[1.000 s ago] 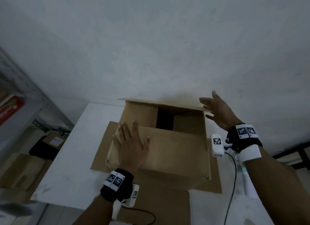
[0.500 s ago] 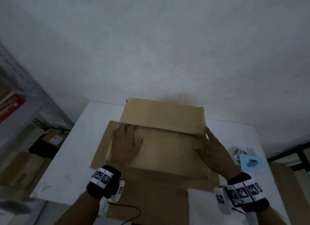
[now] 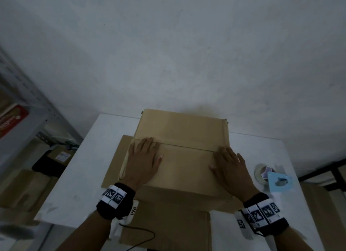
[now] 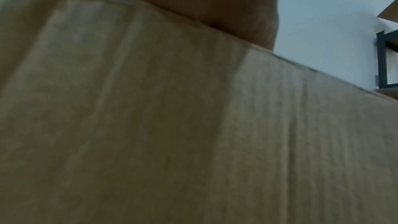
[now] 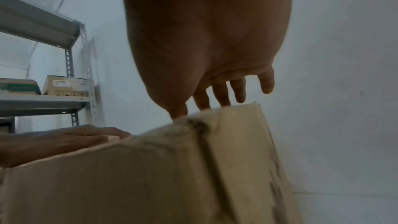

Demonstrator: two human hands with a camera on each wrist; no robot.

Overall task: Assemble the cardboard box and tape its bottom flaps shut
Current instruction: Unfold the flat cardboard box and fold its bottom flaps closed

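Observation:
A brown cardboard box [image 3: 184, 131] stands on the white table [image 3: 84, 166] with both long flaps folded down, their edges meeting in a seam across the top. My left hand [image 3: 143, 161] lies flat on the near flap at its left end, fingers straight and reaching the seam. My right hand [image 3: 231, 165] lies flat on the near flap at its right end. In the right wrist view the right hand's fingers [image 5: 223, 94] stretch over the box [image 5: 150, 176], with the left hand [image 5: 64, 140] beyond. The left wrist view is filled by the box wall [image 4: 193, 134].
A roll of clear tape [image 3: 261, 173] and a light blue dispenser plate [image 3: 280, 183] lie on the table right of the box. Flat cardboard sheets [image 3: 168, 224] lie under and in front of the box. A metal shelf [image 3: 24, 119] with boxes stands at the left.
The far flap has come down and closed the box top. My right hand moved from the raised far flap down onto the near flap; the left hand stayed pressing.

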